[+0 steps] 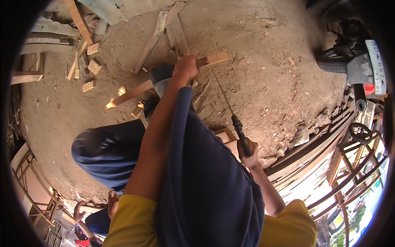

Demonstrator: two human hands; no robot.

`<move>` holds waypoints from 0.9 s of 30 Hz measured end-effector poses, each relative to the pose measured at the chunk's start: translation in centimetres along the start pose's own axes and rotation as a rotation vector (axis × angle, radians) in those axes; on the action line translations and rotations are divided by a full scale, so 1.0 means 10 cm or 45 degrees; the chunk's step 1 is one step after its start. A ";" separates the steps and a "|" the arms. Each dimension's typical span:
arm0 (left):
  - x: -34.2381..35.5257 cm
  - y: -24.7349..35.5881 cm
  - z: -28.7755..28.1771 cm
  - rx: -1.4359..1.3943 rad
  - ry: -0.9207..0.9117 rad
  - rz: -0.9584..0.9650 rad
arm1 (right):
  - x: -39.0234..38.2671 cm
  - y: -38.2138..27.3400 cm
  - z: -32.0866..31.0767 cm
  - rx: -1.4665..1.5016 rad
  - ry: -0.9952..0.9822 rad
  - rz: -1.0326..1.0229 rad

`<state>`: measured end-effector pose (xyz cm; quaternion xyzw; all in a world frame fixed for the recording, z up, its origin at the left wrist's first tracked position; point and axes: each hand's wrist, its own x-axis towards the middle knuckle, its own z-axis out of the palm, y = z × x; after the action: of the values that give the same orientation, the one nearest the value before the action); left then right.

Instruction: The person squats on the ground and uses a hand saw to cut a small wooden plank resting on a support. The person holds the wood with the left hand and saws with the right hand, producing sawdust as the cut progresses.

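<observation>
Trouser leg (pixel 210 181), dark blue, raised knee: nearest item, filling the near middle. Second trouser leg (pixel 107 150), same cloth: bent, to its left. Yellow sleeves (pixel 133 218), one pair: near edge, either side of the raised knee.

Left hand (pixel 187 68): far middle, arm extended past the knee; fingers clenched round a wooden strip.

Wooden strip (pixel 216 57), pale brown: far middle, low over the earth ground; short end jutting right of the left hand. A length in line with it shows left of a dark shoe (pixel 160 78); the part between is hidden by shoe and hand.

Right hand (pixel 249 152): middle, right of the raised knee; fingers wrapped about the black handle of a saw.

Saw (pixel 222 90): narrow blade running far and left from the handle, crossing the strip just right of the left hand. Depth of any cut: too small to tell.

Offcuts (pixel 94 66), several, blocky: far left, loose on the earth ground (pixel 263 78). Planks (pixel 153 43), crossed: far middle, beyond the left hand. Motorcycle (pixel 335 66), rear wheel and plate showing: far right. Stacked boards (pixel 312 146): right. Another person's hand (pixel 79 212): near left, well apart from the work.
</observation>
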<state>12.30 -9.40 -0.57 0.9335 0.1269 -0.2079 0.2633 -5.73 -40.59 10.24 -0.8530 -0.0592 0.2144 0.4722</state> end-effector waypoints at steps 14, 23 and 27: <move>-0.04 -0.03 -0.05 -0.023 -0.012 0.011 | -0.02 0.04 0.03 0.014 0.045 -0.028; 0.16 -0.17 -0.09 -0.002 -0.200 -0.036 | 1.26 -0.54 0.54 0.178 0.078 -0.071; 0.04 0.04 -0.07 0.025 -0.062 0.015 | 0.34 0.06 0.18 -0.049 0.086 -0.180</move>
<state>13.06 -9.34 -0.06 0.9314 0.1130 -0.2304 0.2582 -3.51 -38.44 7.88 -0.8623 -0.1072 0.1504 0.4715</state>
